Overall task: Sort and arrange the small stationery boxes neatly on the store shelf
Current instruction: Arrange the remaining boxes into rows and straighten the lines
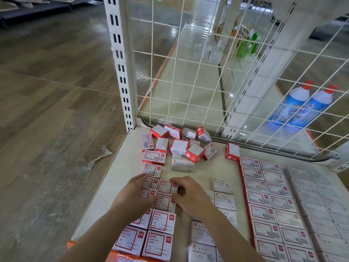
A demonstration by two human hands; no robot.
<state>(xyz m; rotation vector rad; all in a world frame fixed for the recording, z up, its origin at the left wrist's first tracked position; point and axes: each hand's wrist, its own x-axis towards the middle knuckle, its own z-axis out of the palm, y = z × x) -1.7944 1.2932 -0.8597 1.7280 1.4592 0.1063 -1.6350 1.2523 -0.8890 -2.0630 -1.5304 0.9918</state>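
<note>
While both hands work the red-and-white box column [151, 220] on the shelf [117, 176], nothing is lifted. Landmark: the STAPLES box [182, 164].

Left of and nearer than it, left hand [132, 195] lies over the column's left side, fingers curved against the boxes; can't tell if it's actually gripping one. Right hand [188, 195], nearer than the landmark, fingers curled round the edge of the top-right box [167, 187], pressing it in. Hands are apart, column between them.

Behind the landmark: loose pile [179, 142] of tipped boxes by the wire grid [188, 72]. Right of it: lone red box [232, 151] standing on end, white PAPER CLIPS boxes [223, 193] nearer the camera, then tidy red-trimmed rows [270, 201], then grey-white rows [321, 201]. Far right behind the grid: two blue bottles [300, 106].
</note>
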